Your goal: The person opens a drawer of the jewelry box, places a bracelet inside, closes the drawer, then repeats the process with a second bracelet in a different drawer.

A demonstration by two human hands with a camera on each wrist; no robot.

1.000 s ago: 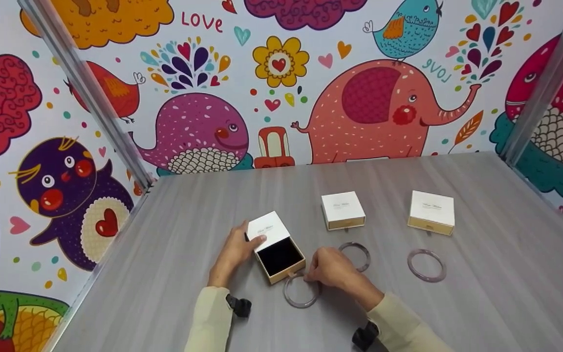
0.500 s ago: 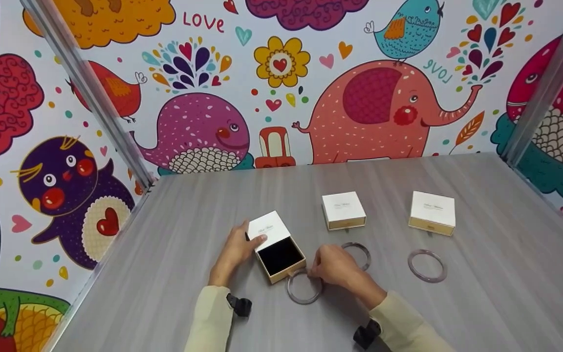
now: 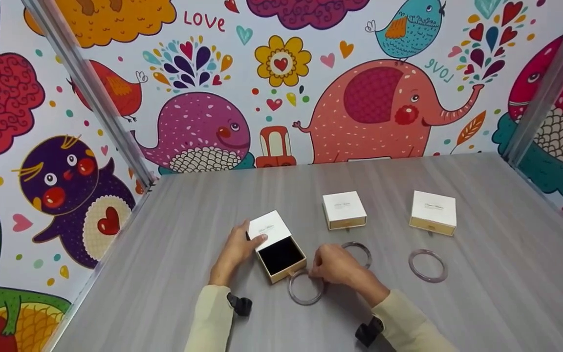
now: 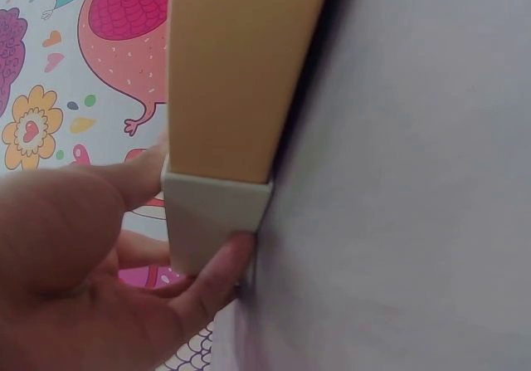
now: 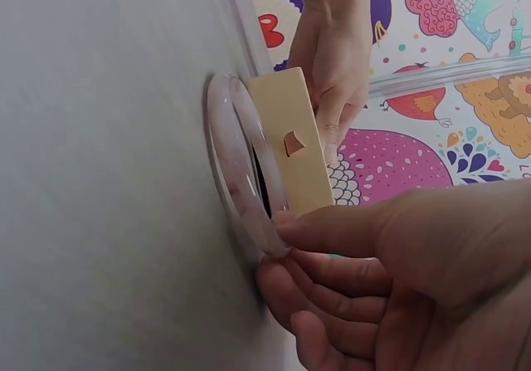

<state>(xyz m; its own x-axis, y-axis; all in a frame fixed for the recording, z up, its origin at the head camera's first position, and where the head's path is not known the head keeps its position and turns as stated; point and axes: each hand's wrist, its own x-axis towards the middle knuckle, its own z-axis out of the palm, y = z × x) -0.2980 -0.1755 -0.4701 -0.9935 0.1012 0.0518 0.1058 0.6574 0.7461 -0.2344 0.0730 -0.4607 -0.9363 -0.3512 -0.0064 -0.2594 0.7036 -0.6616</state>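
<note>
My left hand (image 3: 232,252) grips the white sleeve (image 3: 268,229) of a small jewellery box, thumb on its top and fingers along its side. Its gold-sided drawer (image 3: 289,272) is slid partway out, showing a black lining (image 3: 280,256). In the left wrist view the white sleeve (image 4: 211,222) sits between thumb and fingers. My right hand (image 3: 337,266) pinches a pale, translucent bangle (image 3: 306,303) by its right side, just in front of the drawer. Seen from the right wrist, the bangle (image 5: 232,159) is tilted off the table at the pinched end, overlapping the drawer front (image 5: 294,147).
Two closed white-and-gold boxes stand further back, a middle box (image 3: 344,208) and a right box (image 3: 433,210). In front of each lies a bangle: one (image 3: 369,255) partly behind my right hand, another (image 3: 412,265) further right. A cartoon-printed wall (image 3: 203,127) bounds the grey table (image 3: 164,274).
The pinched bangle and my right hand have shifted slightly right and a little away from me. My left hand and the half-drawn box stay as they were.
</note>
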